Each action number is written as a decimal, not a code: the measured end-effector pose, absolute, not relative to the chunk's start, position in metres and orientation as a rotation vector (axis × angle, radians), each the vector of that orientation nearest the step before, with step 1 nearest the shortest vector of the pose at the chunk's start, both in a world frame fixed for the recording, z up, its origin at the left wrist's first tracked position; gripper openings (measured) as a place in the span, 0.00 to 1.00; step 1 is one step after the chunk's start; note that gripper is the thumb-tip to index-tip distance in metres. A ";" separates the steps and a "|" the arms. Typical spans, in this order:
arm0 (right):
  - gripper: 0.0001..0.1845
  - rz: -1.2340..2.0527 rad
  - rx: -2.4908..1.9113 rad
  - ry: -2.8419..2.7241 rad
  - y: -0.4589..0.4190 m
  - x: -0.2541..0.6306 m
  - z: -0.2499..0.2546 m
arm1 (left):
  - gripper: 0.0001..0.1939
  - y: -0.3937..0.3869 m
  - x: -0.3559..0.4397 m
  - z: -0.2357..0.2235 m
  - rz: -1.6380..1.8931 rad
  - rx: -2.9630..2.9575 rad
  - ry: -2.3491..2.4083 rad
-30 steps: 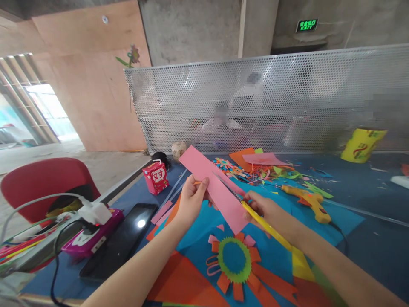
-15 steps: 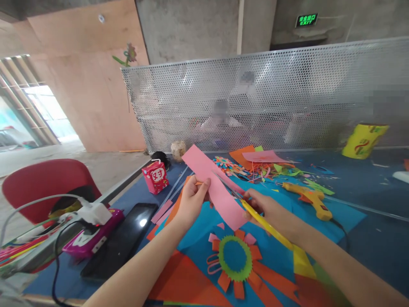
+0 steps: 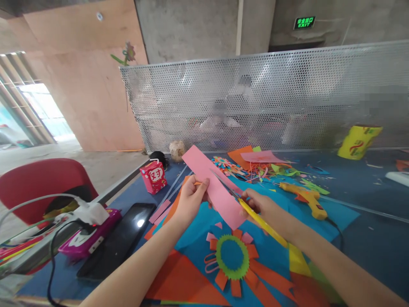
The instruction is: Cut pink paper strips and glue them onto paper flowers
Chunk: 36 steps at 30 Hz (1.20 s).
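Observation:
My left hand (image 3: 193, 197) pinches a long strip of pink paper (image 3: 220, 197) between thumb and fingers. A pair of yellow-handled scissors (image 3: 260, 221) is in my right hand (image 3: 260, 209), its fingers wrapped round the handle. The blades lie along a lengthwise cut in the pink paper, pointing up and left. Below the paper, a paper flower with a green zigzag ring (image 3: 232, 257) and orange petals rests on blue sheets (image 3: 198, 228). A few small pink pieces lie by its upper edge. An orange sheet (image 3: 188, 279) lies beside it.
A yellow glue gun (image 3: 305, 199) with a cord lies to the right. Paper scraps (image 3: 271, 170) and a finished-looking flower (image 3: 225, 164) lie behind. At left are a red drink carton (image 3: 153, 176), a tablet (image 3: 118, 241) and a purple power strip (image 3: 91, 236). A perforated metal screen (image 3: 191, 102) bounds the back.
The scissor blades have moved slightly up and left along the pink paper. My left hand keeps its hold. The view has shifted a little.

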State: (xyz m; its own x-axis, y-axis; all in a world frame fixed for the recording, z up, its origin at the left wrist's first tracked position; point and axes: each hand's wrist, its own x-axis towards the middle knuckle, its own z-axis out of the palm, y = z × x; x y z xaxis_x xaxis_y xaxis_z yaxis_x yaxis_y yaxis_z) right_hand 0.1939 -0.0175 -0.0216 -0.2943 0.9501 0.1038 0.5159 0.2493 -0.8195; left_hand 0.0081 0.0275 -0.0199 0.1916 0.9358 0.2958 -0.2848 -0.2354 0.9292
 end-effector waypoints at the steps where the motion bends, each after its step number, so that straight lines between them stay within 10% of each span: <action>1: 0.11 0.919 -1.329 -1.914 -0.018 0.194 -0.021 | 0.11 0.027 0.008 -0.020 1.327 1.305 0.709; 36: 0.12 0.938 -1.287 -1.875 -0.018 0.190 -0.023 | 0.13 0.022 0.012 -0.024 1.218 1.343 0.691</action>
